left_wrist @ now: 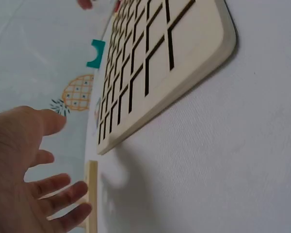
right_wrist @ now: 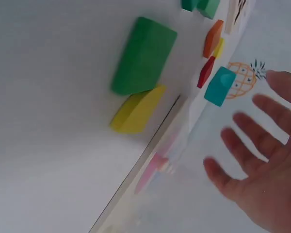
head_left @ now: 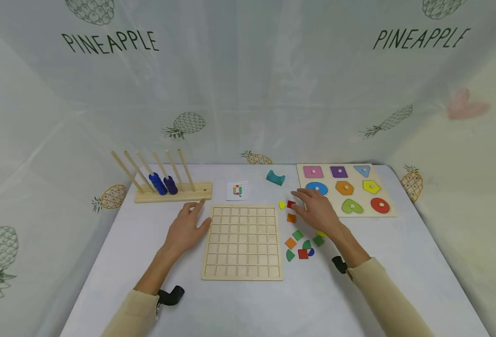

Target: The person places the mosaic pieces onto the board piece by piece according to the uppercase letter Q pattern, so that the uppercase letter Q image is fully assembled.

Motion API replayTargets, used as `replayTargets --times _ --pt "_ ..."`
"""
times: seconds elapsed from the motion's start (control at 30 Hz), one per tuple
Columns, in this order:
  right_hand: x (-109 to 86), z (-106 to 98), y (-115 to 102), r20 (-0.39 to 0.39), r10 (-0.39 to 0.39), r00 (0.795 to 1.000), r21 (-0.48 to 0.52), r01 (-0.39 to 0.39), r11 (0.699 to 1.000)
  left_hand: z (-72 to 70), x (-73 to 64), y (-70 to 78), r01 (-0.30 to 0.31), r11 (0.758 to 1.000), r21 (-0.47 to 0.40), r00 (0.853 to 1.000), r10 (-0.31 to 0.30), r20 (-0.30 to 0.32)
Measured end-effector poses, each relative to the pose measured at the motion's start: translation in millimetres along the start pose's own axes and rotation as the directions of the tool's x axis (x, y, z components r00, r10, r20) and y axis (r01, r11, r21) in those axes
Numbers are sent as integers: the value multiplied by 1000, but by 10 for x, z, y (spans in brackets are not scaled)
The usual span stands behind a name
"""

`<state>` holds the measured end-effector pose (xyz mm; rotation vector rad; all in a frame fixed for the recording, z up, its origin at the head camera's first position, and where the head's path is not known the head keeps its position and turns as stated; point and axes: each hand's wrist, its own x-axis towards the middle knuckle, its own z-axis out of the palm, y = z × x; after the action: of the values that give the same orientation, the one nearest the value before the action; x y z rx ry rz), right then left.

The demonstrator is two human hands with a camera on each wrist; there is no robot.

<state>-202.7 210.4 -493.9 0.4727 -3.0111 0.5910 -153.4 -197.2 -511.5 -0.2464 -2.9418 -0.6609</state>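
Note:
A wooden grid board (head_left: 243,243) lies in the middle of the table. Beside its upper left edge, my left hand (head_left: 185,229) hovers with fingers loosely spread and holds nothing. My right hand (head_left: 317,210) is over the colored pieces right of the board, its fingertips close to a small red piece (head_left: 291,204). In the right wrist view those fingers are spread and grip nothing. An orange square (head_left: 291,218) and a yellow piece (head_left: 282,205) lie near it. Under the right wrist are a green block (right_wrist: 144,56) and a yellow piece (right_wrist: 138,109), side by side.
Behind the board lies a pattern card (head_left: 237,191). A wooden peg stand (head_left: 173,192) with blue and purple beads is at the back left. A teal curved block (head_left: 275,178) stands at the back, left of a shape puzzle board (head_left: 328,171). Several more pieces, including a red square (head_left: 303,253), lie nearer.

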Motion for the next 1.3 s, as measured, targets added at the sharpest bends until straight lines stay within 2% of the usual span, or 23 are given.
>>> replayTargets --times 0.13,0.27,0.5,0.57,0.7,0.77,1.0,1.13,1.3 --pt "148 54 -40 100 -18 995 112 7 994 31 -9 11 57 991 -125 996 -48 76" --pt "284 123 -41 172 -53 984 155 26 988 85 -24 -3 87 973 -214 990 -61 126" --pt "429 214 -55 202 -70 977 127 45 991 145 -71 37 207 906 -370 969 -139 204" --pt "436 237 -49 212 -68 975 110 45 993 156 -79 51 222 896 -384 966 -151 208" --pt "437 278 -16 202 -83 976 70 70 995 165 -92 63 229 898 -375 966 -162 200" --pt "441 283 -14 191 -90 977 57 80 995 168 -101 58 242 892 -382 964 -176 200" --pt "463 270 -40 183 -96 979 28 92 995 167 -128 38 305 837 -455 949 -223 225" --pt "480 259 -49 192 -79 978 49 71 996 175 -131 18 314 820 -479 947 -232 224" --pt "507 251 -55 201 -52 978 94 34 995 189 -131 -12 344 794 -502 937 -259 233"
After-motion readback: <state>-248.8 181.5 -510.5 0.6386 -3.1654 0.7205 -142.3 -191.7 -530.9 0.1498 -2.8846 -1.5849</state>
